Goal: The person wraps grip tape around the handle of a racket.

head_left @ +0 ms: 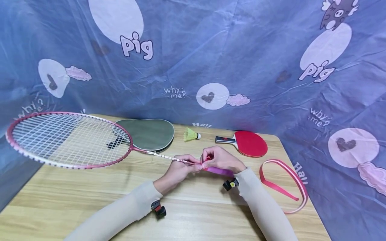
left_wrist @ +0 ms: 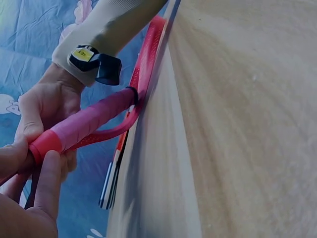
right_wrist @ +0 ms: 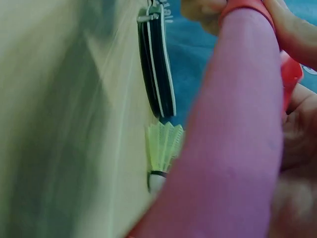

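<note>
A badminton racket (head_left: pixel 166 156) is held up over the table, its strung head out to the left and its handle to the right. The handle carries a smooth pink-purple grip wrap (left_wrist: pixel 89 121) with a red band (left_wrist: pixel 45 142) at its upper end. My left hand (head_left: pixel 178 172) pinches the racket between thumb and fingers where the shaft meets that band. Beside it, my right hand (head_left: pixel 221 159) pinches at the same band, fingertips close to the left thumb. A short red piece (right_wrist: pixel 290 74) shows by the right hand's fingers, behind the handle.
A yellow shuttlecock (head_left: pixel 190 135) lies at the back of the wooden table, between a dark green zipped paddle case (head_left: pixel 150 134) and a red table tennis paddle (head_left: pixel 250 144). A curled pink-red strip (head_left: pixel 278 189) lies near the right edge. Patterned blue cloth (head_left: pixel 181 60) hangs behind.
</note>
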Motion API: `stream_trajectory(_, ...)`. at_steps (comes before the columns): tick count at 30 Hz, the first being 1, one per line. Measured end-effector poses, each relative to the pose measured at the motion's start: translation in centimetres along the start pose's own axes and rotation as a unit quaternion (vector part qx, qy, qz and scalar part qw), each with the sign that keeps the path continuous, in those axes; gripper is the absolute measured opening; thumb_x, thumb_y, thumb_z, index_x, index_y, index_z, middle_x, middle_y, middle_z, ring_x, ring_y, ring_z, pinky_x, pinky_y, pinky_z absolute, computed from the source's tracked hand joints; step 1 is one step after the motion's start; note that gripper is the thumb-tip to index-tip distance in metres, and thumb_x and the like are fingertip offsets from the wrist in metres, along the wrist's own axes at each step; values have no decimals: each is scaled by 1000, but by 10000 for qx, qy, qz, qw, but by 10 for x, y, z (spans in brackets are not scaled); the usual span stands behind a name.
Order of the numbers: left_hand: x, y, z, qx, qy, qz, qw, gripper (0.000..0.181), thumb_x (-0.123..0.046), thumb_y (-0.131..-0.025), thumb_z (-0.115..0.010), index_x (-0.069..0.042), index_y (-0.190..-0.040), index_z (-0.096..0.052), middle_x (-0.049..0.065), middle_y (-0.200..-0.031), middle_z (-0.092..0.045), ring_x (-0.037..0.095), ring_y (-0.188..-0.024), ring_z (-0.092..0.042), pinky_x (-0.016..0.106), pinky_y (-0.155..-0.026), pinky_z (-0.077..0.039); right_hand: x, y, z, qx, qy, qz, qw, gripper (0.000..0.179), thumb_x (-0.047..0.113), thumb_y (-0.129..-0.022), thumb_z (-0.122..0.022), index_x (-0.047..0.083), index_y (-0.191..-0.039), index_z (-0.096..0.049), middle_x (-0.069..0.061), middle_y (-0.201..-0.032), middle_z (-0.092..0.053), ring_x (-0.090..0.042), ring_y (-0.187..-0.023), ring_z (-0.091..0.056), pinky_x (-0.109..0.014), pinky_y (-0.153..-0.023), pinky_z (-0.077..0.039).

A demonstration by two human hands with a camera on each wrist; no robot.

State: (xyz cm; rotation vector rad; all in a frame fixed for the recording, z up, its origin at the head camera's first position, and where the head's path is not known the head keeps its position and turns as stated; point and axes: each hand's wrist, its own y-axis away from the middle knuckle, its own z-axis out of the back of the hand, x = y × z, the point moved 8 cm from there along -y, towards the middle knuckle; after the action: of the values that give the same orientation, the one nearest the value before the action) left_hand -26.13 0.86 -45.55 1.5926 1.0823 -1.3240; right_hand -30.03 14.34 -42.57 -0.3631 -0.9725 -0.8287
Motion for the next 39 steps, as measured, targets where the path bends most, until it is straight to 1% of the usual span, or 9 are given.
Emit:
stream_trajectory(4, 2, 0, 1, -70, 34, 189, 9998, 24, -5, -81, -81, 1, -103, -74, 10, -92, -80, 31, -79, -77, 57, -83, -60, -2, 3, 4, -109, 369, -354, 9986, 23, 26, -79, -86, 17, -74, -65, 9, -66, -60, -10, -71, -50, -22, -65, -41)
stream_trajectory(7, 5, 0, 3, -113, 25, 280, 9995, 24, -6, -81, -81, 2, -103, -75, 11, -91, -80, 36, -83, -77, 56, -83, -60, -2, 6, 5, -43, 610, -518, 9968, 24, 30, -78, -86, 20, -73, -65, 10, -63, -54, -9, -69, -48, -22, -63, -39)
stream_trajectory(13, 6, 0, 4, -121, 16, 302, 9995, 22, -5, -82, -80, 3, -101, -74, 11, -89, -79, 35, -81, -77, 54, -82, -61, 9, 11, 9, 185, 1104, -204, 9935, 17, 18, -83, -80, 23, -76, -66, 11, -68, -59, -8, -68, -52, -22, -63, -43)
stream_trajectory(16, 3, -1, 4, -100, -28, 227, 9997, 20, -4, -82, -79, 3, -100, -74, 11, -87, -79, 31, -78, -77, 53, -82, -62, 11, 11, 11, 137, 943, -149, 9953, 15, 12, -86, -76, 22, -78, -67, 10, -70, -60, -11, -72, -53, -22, -65, -44)
stream_trajectory(21, 0, -2, 3, -9, -53, 120, 9999, 19, -3, -84, -78, 5, -101, -73, 10, -86, -79, 15, -70, -74, 52, -80, -62, 9, 9, 10, -129, 636, -290, 9975, 12, 13, -87, -75, 21, -81, -69, 7, -73, -62, -15, -78, -55, -24, -68, -45)
stream_trajectory(24, 0, -2, 3, 34, -73, 102, 9999, 20, -2, -84, -78, 6, -101, -73, 10, -84, -78, 12, -68, -73, 51, -78, -62, 10, 8, 9, -300, 589, -269, 9974, 12, 11, -87, -72, 20, -81, -70, 6, -72, -62, -15, -76, -55, -24, -67, -45)
stream_trajectory(28, 0, -3, 2, 149, -110, 20, 9998, 21, -2, -84, -78, 8, -101, -71, 7, -82, -78, 11, -68, -72, 43, -73, -63, 13, 6, 7, -351, 701, -48, 9969, 14, 8, -88, -69, 20, -80, -70, 7, -68, -59, -12, -70, -52, -22, -63, -43)
stream_trajectory(32, -3, -2, 1, 270, -200, -150, 9993, 23, -4, -83, -79, 8, -101, -72, 2, -84, -77, 10, -69, -68, 32, -69, -60, 10, 5, 4, -163, 741, 37, 9971, 14, 10, -91, -68, 20, -80, -70, 8, -67, -58, -9, -69, -50, -21, -63, -42)
stream_trajectory(39, -7, 0, 0, 274, -131, -215, 9993, 25, 0, -81, -78, 7, -104, -73, -3, -89, -78, 10, -81, -68, 24, -70, -55, 5, 4, -1, 387, 111, -66, 9992, 10, 12, -94, -66, 10, -86, -71, 5, -71, -57, -7, -67, -47, -19, -62, -40)
